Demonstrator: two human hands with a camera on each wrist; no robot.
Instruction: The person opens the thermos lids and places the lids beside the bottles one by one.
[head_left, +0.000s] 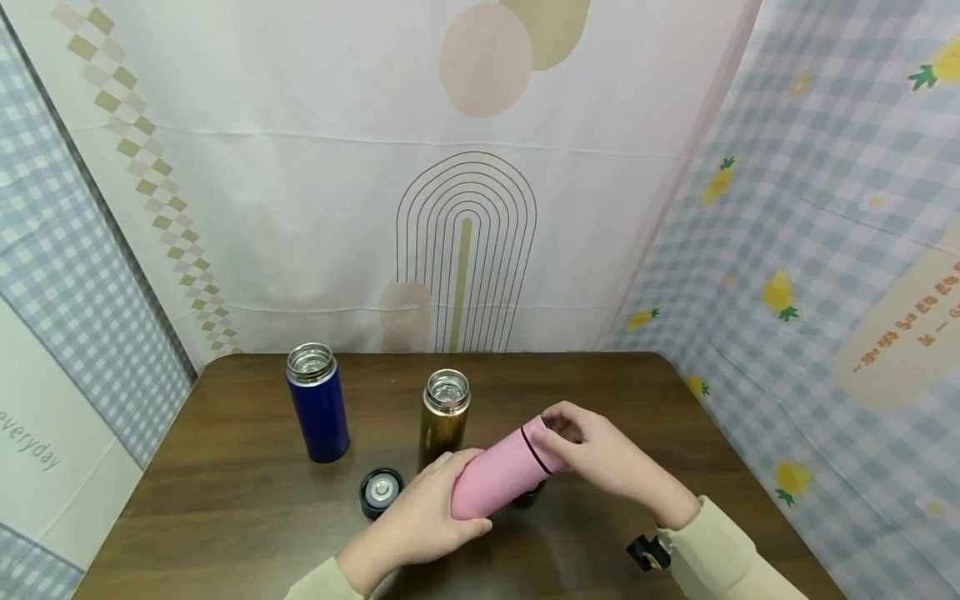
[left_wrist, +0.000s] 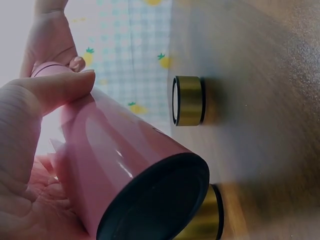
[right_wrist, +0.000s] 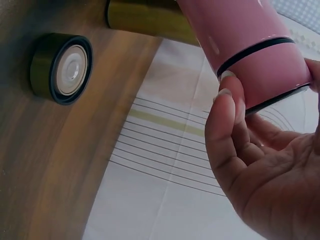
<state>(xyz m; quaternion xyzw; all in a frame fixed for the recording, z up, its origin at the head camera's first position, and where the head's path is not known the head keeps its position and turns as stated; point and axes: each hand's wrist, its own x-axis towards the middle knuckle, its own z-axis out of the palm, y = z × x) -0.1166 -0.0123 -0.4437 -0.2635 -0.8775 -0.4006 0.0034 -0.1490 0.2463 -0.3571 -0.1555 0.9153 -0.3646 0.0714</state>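
Observation:
A pink thermos bottle (head_left: 491,479) is held tilted above the table, its lid end up and to the right. My left hand (head_left: 423,517) grips its body near the base, thumb along the near side; the black base shows in the left wrist view. With curled fingers my right hand (head_left: 600,450) grips the pink lid (right_wrist: 272,72), which sits on the bottle with a black ring at the seam. Behind the left hand stands a gold thermos bottle (head_left: 444,417) without a lid. A gold lid (left_wrist: 190,101) rests on the table, mostly hidden behind the pink bottle in the head view.
An uncapped blue thermos bottle (head_left: 318,408) stands at the back left of the brown table (head_left: 240,500). Left of my left hand lies a dark lid (head_left: 381,492), inner side up. A patterned curtain (head_left: 315,208) hangs behind the table, a checked one (head_left: 795,400) along the right.

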